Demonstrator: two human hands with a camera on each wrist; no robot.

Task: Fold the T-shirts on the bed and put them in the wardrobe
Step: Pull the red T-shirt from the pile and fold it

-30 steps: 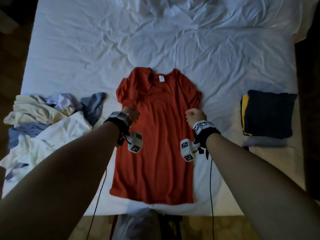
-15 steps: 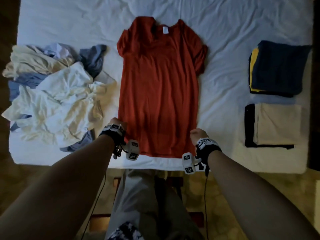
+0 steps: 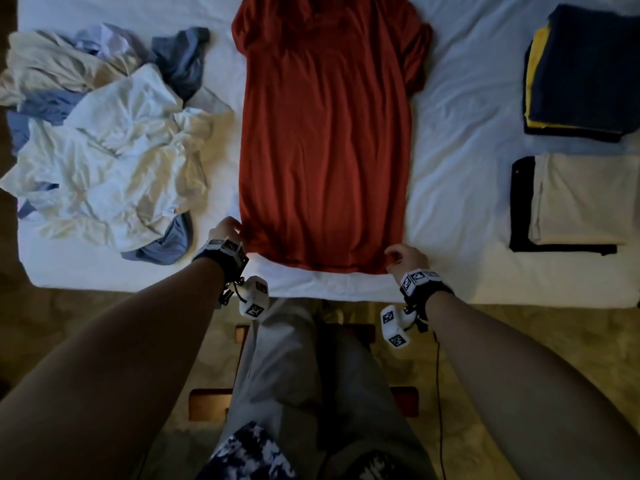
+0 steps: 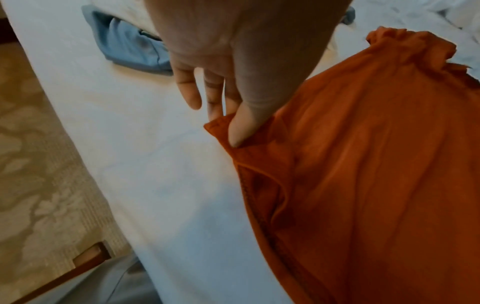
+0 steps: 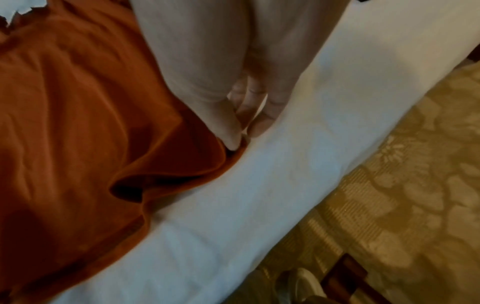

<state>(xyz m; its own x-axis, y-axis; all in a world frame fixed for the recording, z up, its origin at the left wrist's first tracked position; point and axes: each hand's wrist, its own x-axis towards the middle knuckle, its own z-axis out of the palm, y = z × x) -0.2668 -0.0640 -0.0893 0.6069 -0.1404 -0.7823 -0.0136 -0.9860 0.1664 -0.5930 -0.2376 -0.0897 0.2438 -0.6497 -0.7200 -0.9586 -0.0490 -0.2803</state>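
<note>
A rust-red T-shirt (image 3: 325, 133) lies flat and lengthwise on the white bed (image 3: 460, 133), collar far, hem at the near edge. My left hand (image 3: 227, 230) pinches the hem's left corner; the left wrist view shows thumb and fingers clamped on the red T-shirt (image 4: 363, 164) there, my left hand (image 4: 228, 123) lifting the corner slightly. My right hand (image 3: 403, 259) pinches the hem's right corner; the right wrist view shows my right hand (image 5: 239, 135) with thumb pressed on the red T-shirt (image 5: 78, 123), whose hem ripples.
A heap of unfolded white, cream and blue shirts (image 3: 104, 143) lies left of the red one. At the right sit folded stacks: navy and yellow (image 3: 581, 71), cream on black (image 3: 575, 202). The bed's near edge (image 3: 346, 292) borders patterned carpet (image 3: 519, 341); my legs stand below.
Both hands slid from the shirt's chest down its sides to the hem corners and now pinch them. The head view tipped down toward the near bed edge.
</note>
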